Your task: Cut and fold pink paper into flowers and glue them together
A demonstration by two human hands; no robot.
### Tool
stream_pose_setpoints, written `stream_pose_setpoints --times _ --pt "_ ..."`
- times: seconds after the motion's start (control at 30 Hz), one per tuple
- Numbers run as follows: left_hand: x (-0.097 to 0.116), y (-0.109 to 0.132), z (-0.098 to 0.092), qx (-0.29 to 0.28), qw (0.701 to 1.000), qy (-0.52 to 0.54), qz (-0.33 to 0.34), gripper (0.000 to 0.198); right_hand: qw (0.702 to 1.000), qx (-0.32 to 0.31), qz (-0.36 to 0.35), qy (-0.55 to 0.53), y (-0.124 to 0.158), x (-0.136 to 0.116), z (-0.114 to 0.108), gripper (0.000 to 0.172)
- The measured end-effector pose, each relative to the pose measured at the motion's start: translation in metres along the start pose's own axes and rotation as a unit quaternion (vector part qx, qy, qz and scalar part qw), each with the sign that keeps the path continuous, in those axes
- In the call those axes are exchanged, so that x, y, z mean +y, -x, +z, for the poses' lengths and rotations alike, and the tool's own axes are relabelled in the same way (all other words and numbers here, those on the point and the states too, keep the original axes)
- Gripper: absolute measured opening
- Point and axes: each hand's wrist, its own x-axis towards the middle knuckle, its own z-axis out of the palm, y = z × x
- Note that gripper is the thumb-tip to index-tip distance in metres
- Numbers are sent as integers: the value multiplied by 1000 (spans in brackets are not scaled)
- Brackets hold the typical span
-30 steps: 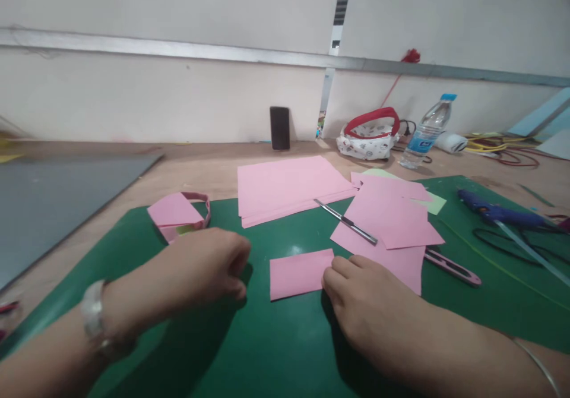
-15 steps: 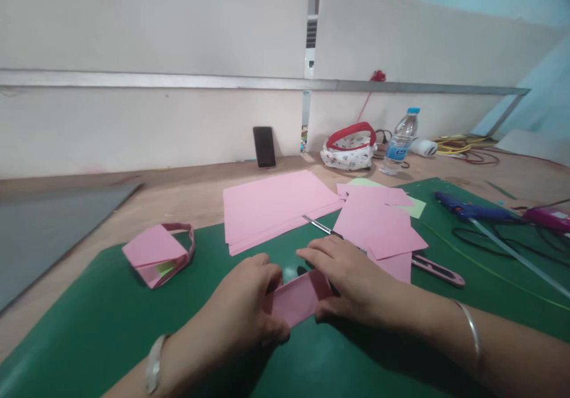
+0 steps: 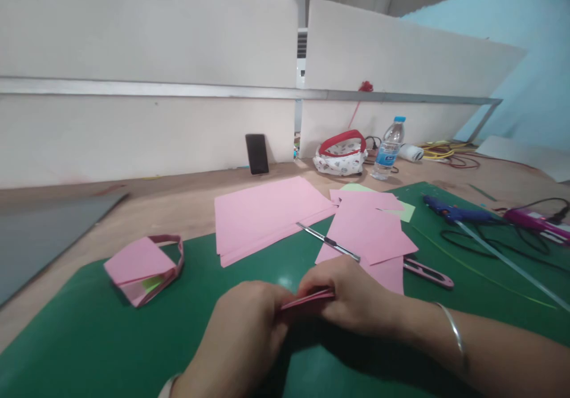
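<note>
A small piece of folded pink paper (image 3: 310, 298) sits between the two hands above the green mat (image 3: 111, 338), seen almost edge-on. Gripping it at both ends probably keeps its layers lined up (whether its lower edge touches the mat is hidden). The utility knife (image 3: 328, 242) lies at one o'clock from it, across the cut pink pieces, likely left there to be within easy reach. The stack of pink sheets (image 3: 267, 217) is at eleven o'clock, partly on the bench (image 3: 187, 205), which seems to leave the near mat free for handwork. A folded pink paper form with a loop (image 3: 140, 261) stands apart toward nine o'clock.

The left hand (image 3: 247, 321) comes in from seven o'clock, back upward, pinching the paper's left end. The right hand (image 3: 356, 294), its forearm reaching in from four o'clock, arches its fingers around the right end and pinches it.
</note>
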Motion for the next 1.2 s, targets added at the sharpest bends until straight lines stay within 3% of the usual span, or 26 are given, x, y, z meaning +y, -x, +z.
stream_pose_setpoints --times 0.2,0.33,0.47,0.57,0.63,0.77,0.93,1.0,1.13,1.2 --pt "-8 -3 -18 -63 986 136 -76 13 995 -21 95 -31 -5 -2 -16 7" --pt "-25 -4 -31 -182 926 320 -87 18 989 -32 130 -63 -7 -1 -23 7" --pt "-35 -3 -27 -211 853 469 -92 38 987 -34 135 -76 -8 1 -26 17" --pt "-28 -3 -20 -240 787 555 -123 55 990 -58 100 -84 -9 2 -28 33" --pt "-20 -3 -18 -268 759 578 -137 54 993 -64 68 -74 -9 3 -28 43" --pt "-11 -3 -19 -300 728 606 -113 37 998 -55 15 -21 -6 5 -25 51" --pt "-13 -3 -19 -295 711 630 -102 35 994 3 -97 56 -2 6 -17 67" --pt "-14 -3 -18 -286 708 637 -107 35 980 25 -164 114 -2 6 -13 61" --pt "-15 -1 -15 -253 695 664 -112 20 934 104 -259 222 -3 8 -8 23" --pt "-16 1 -12 -249 680 682 -103 17 916 139 -291 240 -3 9 -8 15"
